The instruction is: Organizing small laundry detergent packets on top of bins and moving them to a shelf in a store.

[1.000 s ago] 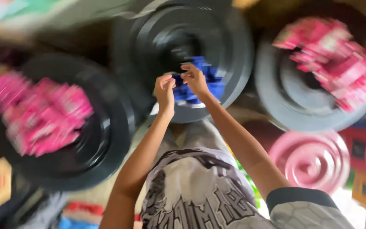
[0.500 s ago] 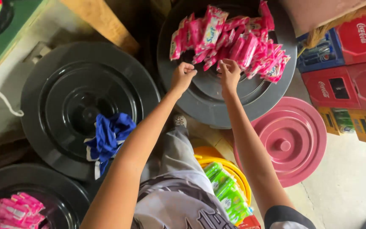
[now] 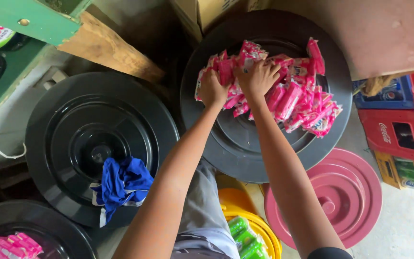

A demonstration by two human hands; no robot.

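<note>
A pile of pink snack packets (image 3: pixel 293 91) lies on a round black bin lid (image 3: pixel 245 148) in front of me. My left hand (image 3: pixel 212 88) grips packets at the pile's left edge. Beside it, my right hand (image 3: pixel 257 76) is closed over packets near the top of the pile. Both arms reach up from the bottom of the view.
A second black lid (image 3: pixel 73 120) on the left carries blue packets (image 3: pixel 120 184). A third black lid (image 3: pixel 34 232) at bottom left holds more pink packets (image 3: pixel 10 244). A pink lid (image 3: pixel 341 196), a yellow bucket (image 3: pixel 259 225) with green packets (image 3: pixel 245 237), red crates (image 3: pixel 398 134) and a green shelf (image 3: pixel 10 67) surround me.
The view has swung from the blue packets to the lid with pink packets. Both hands moved onto the pink pile and closed on packets.
</note>
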